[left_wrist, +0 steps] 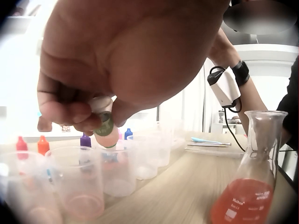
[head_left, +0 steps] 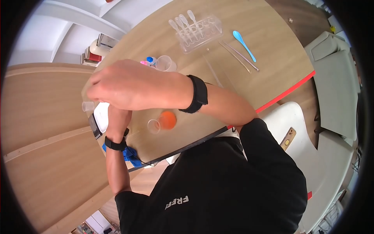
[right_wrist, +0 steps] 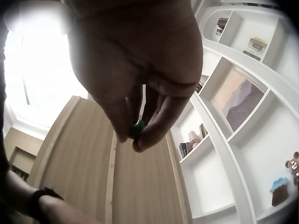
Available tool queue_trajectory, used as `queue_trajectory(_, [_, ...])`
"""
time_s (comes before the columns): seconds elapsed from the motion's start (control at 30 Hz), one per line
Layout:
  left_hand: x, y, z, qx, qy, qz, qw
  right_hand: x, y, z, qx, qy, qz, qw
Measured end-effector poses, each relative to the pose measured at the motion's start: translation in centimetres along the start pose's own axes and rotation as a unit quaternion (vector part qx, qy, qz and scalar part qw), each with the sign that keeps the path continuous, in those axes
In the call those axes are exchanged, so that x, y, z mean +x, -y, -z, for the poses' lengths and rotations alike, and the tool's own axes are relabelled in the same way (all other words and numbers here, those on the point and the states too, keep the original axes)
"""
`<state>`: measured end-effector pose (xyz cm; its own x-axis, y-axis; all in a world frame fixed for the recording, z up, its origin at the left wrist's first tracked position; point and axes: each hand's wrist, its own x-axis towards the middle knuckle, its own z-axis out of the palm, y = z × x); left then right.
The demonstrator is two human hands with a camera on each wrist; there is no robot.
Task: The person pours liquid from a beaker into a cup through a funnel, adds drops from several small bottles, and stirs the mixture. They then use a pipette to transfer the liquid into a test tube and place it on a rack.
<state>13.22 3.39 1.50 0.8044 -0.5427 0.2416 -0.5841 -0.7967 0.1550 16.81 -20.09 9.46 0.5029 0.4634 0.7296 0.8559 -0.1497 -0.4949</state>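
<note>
In the left wrist view, my left hand (left_wrist: 126,56) grips a small bottle (left_wrist: 106,130) with a green label, its narrow end tilted down over a clear plastic cup (left_wrist: 119,175). More clear cups stand beside it, one with pink liquid (left_wrist: 84,205) at its bottom. My right hand (right_wrist: 140,74) pinches a small green piece (right_wrist: 137,128) between thumb and fingers. From the head, my right hand (head_left: 124,84) lies across the view and hides most of my left hand (head_left: 119,117), the bottle and the row of cups. A flask (head_left: 168,119) of orange-red liquid stands near the table's front edge.
A rack (head_left: 200,35) with several droppers, a blue spoon (head_left: 244,46) and thin metal sticks (head_left: 241,56) lie farther right. Small bottles with coloured caps (left_wrist: 85,141) stand behind the cups. A blue cloth (head_left: 132,156) lies at the left front edge, near a dark device (head_left: 94,126).
</note>
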Motion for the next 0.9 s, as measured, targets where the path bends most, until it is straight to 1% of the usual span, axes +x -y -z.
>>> queue_trajectory(0.07, [-0.1,0.5,0.0,0.011,0.011,-0.001,1.0,-0.1,0.3,0.3,0.005,-0.007,-0.005,1.0])
queue_trajectory(0.1, [0.0,0.8,-0.1,0.01,0.014,-0.001,1.0,-0.1,0.3,0.7,-0.007,0.004,-0.011,1.0])
queue_trajectory(0.17, [-0.3,1.1,-0.2,0.056,0.013,-0.033,0.998,-0.3,0.4,0.7,-0.014,0.016,-0.027,0.999])
queue_trajectory(0.23, [-0.3,1.2,-0.4,0.065,0.016,-0.029,0.997,-0.4,-0.1,0.2,0.018,-0.05,0.018,0.998])
queue_trajectory(0.3, [-0.2,1.7,-0.4,0.072,0.023,-0.023,0.997,-0.5,-0.7,-0.4,0.015,-0.058,0.017,0.998])
queue_trajectory(0.33, [-0.3,2.1,-0.6,0.072,0.001,-0.032,0.997,-0.7,-1.0,-0.6,0.011,-0.067,0.019,0.997])
queue_trajectory(0.37, [-0.2,2.0,-0.9,0.07,-0.02,-0.039,0.997,-0.9,-1.1,-0.2,0.017,-0.061,0.009,0.998])
queue_trajectory(0.43, [0.1,1.6,-0.8,0.091,0.026,0.038,0.995,-1.2,-1.6,1.0,-0.016,0.001,-0.007,1.0])
queue_trajectory(0.47, [0.3,1.1,-0.5,0.093,0.035,0.059,0.993,-1.4,-1.8,1.3,-0.008,0.009,-0.013,1.0])
queue_trajectory(0.57, [0.7,0.3,0.0,0.047,0.052,0.102,0.992,-2.4,-2.7,3.1,-0.03,0.022,0.027,0.999])
queue_trajectory(0.63, [0.7,-0.2,0.1,0.044,0.052,0.11,0.992,-2.2,-3.5,3.8,-0.049,0.026,0.061,0.997])
queue_trajectory(0.67, [0.8,-0.3,0.1,0.051,0.052,0.11,0.991,-1.5,-3.8,3.7,-0.032,0.07,0.026,0.997])
queue_trajectory(0.7, [0.7,-0.2,0.0,0.058,0.052,0.111,0.991,-1.4,-3.9,3.5,-0.029,0.075,0.029,0.996])
queue_trajectory(0.77, [0.4,0.3,-0.1,0.052,0.051,0.114,0.991,-1.6,-3.4,3.2,0.011,0.094,-0.011,0.995])
queue_trajectory(0.8, [0.6,0.6,-0.2,0.048,0.046,0.109,0.992,-1.8,-3.2,3.5,0.014,0.097,-0.012,0.995])
queue_trajectory(0.83, [0.6,0.7,-0.2,0.044,0.048,0.111,0.992,-1.7,-2.3,4.2,-0.007,0.121,-0.023,0.992])
queue_trajectory(0.87, [0.6,0.9,-0.2,0.039,0.042,0.098,0.994,-1.9,-1.8,4.5,-0.026,0.146,-0.036,0.988])
queue_trajectory(0.9, [0.3,1.1,-0.4,0.033,0.038,0.085,0.995,-2.1,-2.4,4.1,-0.021,0.15,-0.044,0.987])
